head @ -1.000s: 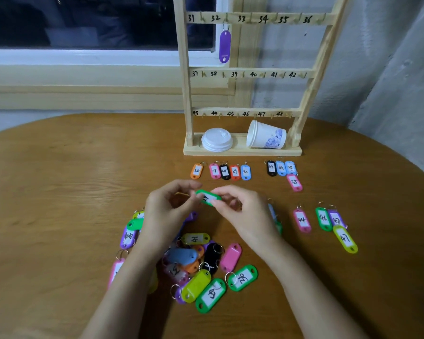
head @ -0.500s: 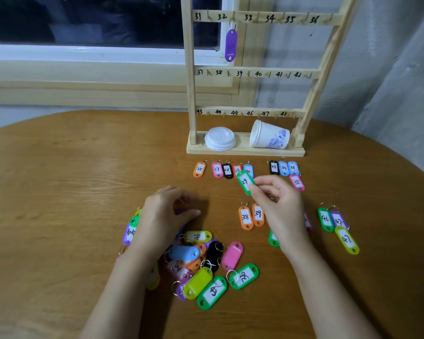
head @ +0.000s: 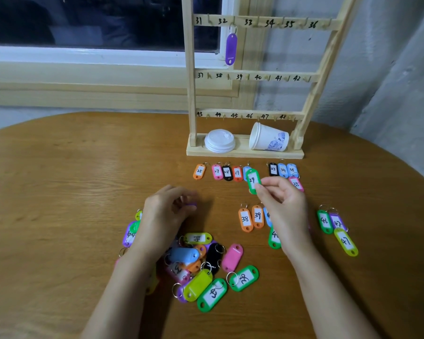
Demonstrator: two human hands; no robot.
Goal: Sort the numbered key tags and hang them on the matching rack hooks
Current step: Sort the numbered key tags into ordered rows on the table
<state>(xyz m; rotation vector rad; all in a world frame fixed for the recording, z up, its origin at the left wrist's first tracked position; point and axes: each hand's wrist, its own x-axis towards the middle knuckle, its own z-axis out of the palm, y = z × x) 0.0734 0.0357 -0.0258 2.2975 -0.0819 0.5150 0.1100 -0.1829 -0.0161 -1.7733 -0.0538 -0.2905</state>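
My right hand [head: 283,204] pinches a green key tag [head: 252,179] marked 29 and holds it just over the right end of a sorted row of tags [head: 218,171] numbered 25 to 29. My left hand [head: 167,214] hovers with curled fingers above an unsorted pile of coloured tags [head: 203,267]; whether it holds anything is unclear. The wooden rack [head: 250,77] stands behind, its hooks numbered 31 to 48. A purple tag [head: 231,48] hangs on hook 32.
More sorted tags lie in groups: black and blue ones [head: 282,169], two orange ones marked 38 and 39 [head: 251,217], green, purple and yellow ones [head: 335,228]. A stack of white lids [head: 219,140] and a tipped paper cup [head: 267,138] rest on the rack's base.
My right hand carried the green tag away from my left hand, forward and right to the sorted row. My left hand let go and stayed above the pile.
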